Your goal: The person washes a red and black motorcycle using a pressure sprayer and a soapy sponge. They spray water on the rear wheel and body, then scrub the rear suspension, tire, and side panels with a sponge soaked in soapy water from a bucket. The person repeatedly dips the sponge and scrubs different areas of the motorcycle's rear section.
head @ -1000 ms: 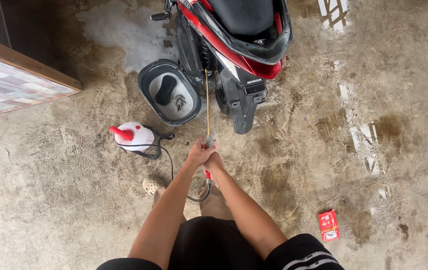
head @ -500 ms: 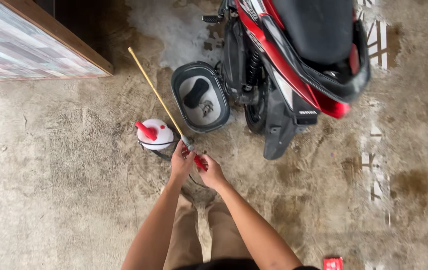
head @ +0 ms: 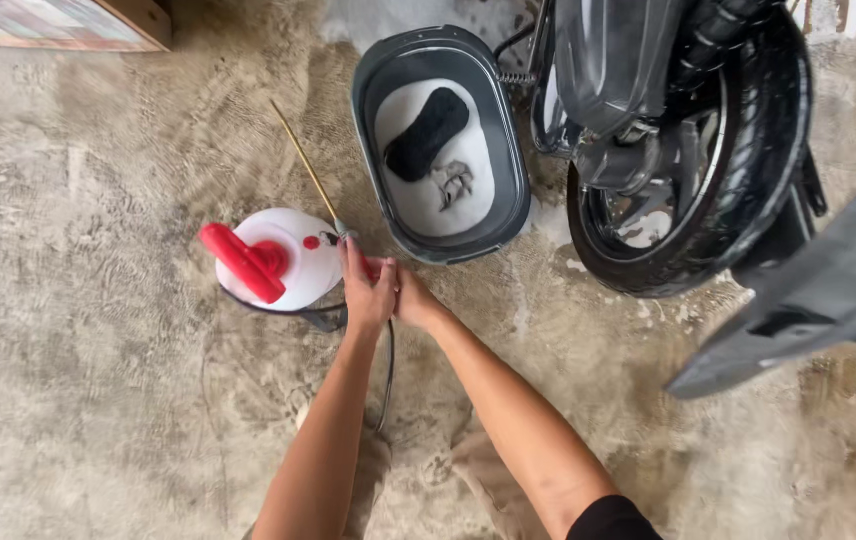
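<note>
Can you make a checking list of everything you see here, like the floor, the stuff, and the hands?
Surface: rough, stained concrete floor, wet patches near the wheel.
Job's things: brass spray wand; white sprayer tank with red handle.
Clutter: grey tub holding a black sponge and suds.
Hands: left hand and right hand together, both gripping the wand's grip.
Cables: dark hose hanging under the hands.
Surroundings: scooter rear wheel; wooden board at top left.

Bare forearms, black short sleeve, possibly khaki trousers
</note>
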